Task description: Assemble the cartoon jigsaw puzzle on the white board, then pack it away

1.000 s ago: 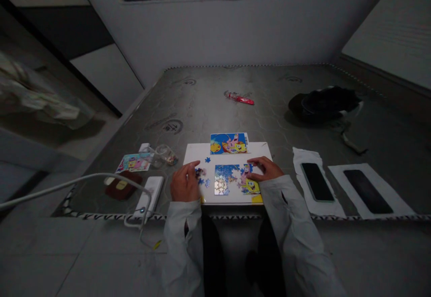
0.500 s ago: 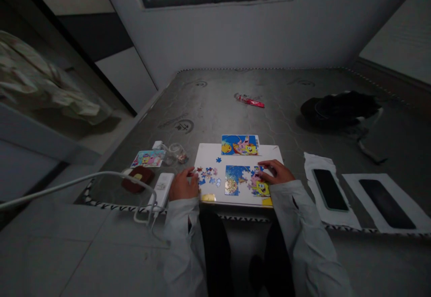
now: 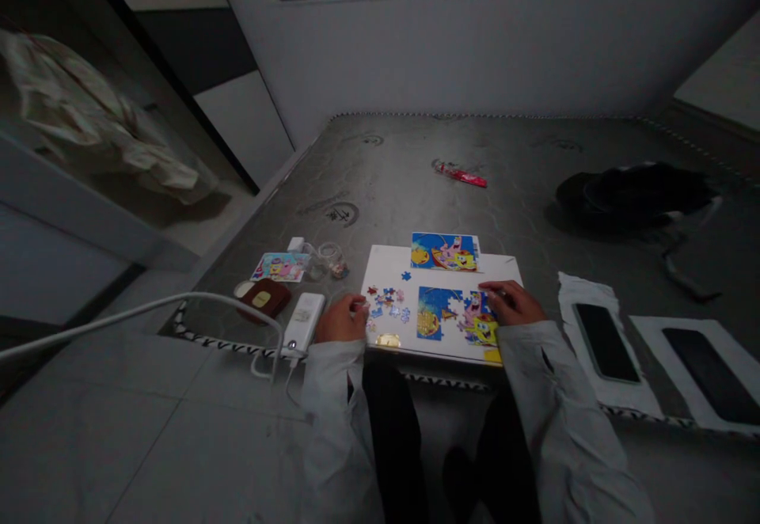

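A white board [image 3: 380,267] lies at the near edge of a grey mattress. On it sits a partly joined cartoon jigsaw [image 3: 454,317], with loose pieces [image 3: 387,300] to its left. A printed reference picture [image 3: 444,252] lies at the board's far edge. My left hand [image 3: 341,320] rests at the board's left edge by the loose pieces, fingers curled and pinched at a small piece. My right hand [image 3: 511,302] lies on the right part of the jigsaw with fingers bent down onto it.
Left of the board are a white power bank [image 3: 304,320] with a cable, a brown case [image 3: 263,299], a card [image 3: 279,267] and a small clear cup [image 3: 332,258]. Two phones [image 3: 606,331] lie on white paper at right. A dark cap [image 3: 629,193] and red wrapper [image 3: 460,174] lie farther back.
The view has swung left and down. My left hand has drawn back from the loose pieces to the board's left edge. My right hand stays on the jigsaw.
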Available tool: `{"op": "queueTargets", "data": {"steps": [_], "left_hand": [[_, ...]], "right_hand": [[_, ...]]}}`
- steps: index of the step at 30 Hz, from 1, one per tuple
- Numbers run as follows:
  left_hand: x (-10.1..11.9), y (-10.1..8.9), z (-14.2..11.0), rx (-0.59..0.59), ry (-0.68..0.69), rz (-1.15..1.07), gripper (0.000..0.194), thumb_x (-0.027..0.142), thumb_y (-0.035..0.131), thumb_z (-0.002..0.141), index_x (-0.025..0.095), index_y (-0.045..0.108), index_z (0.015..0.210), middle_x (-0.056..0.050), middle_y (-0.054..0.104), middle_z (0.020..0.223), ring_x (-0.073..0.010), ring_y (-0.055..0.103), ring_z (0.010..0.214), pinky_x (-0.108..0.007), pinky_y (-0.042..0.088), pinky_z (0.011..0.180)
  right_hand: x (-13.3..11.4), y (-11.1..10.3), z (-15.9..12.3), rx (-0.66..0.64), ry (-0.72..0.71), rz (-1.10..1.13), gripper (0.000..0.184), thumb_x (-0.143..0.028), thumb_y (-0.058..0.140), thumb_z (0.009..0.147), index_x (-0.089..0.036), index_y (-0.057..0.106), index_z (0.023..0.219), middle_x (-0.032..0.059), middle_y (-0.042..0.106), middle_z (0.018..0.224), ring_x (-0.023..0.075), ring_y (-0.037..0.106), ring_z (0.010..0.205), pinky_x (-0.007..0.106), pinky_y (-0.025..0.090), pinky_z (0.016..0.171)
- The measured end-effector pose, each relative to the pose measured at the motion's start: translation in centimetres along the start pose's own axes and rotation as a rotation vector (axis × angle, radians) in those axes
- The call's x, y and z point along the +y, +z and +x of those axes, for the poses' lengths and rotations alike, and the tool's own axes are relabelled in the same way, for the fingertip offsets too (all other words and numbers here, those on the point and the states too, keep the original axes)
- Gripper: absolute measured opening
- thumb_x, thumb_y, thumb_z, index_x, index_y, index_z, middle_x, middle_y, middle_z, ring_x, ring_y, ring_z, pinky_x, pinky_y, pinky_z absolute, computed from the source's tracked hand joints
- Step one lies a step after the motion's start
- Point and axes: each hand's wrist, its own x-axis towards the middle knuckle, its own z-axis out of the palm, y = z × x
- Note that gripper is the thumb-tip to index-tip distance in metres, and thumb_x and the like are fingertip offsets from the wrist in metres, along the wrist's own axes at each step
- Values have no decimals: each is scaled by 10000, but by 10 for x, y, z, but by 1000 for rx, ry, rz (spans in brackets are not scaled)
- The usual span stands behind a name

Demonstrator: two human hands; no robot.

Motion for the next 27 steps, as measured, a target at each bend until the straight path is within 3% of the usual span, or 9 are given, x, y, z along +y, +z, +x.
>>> {"op": "queueTargets", "data": {"steps": [6, 13, 19, 27], "left_hand": [[4, -2, -4, -49, 2, -24, 207, 237, 647, 787, 272, 720, 977, 28, 739, 888, -133, 656, 771, -236, 449, 710], [5, -4, -2, -46, 37, -36, 250, 209, 661, 771, 276, 714, 1007, 44, 739, 905, -113, 646, 726, -225, 450, 717], [2, -9, -2, -28, -9, 36, 232, 292, 653, 786, 301, 709, 1011, 52, 745, 948, -141, 651, 762, -249, 438, 687], [-4, -7, 0, -26, -50, 100, 239, 337, 646, 779, 333, 704, 1011, 65, 740, 967, -161, 663, 800, -257, 436, 668]], "right_hand": [[11, 0, 3, 27, -62, 75, 328, -402, 459, 877, -240, 699, 1031, 66, 661, 1025, 217, 615, 958, 361, 488, 862], [10, 5, 5, 33, -46, 62, 334, -383, 446, 877, -229, 697, 1035, 69, 657, 1016, 215, 620, 949, 368, 489, 864], [5, 13, 2, 103, -27, -36, 336, -356, 415, 892, -252, 698, 1038, 63, 642, 1046, 220, 608, 977, 393, 470, 892], [5, 11, 3, 77, -31, -22, 336, -370, 406, 915, -251, 691, 1047, 62, 644, 1057, 214, 614, 977, 375, 482, 875]]}}
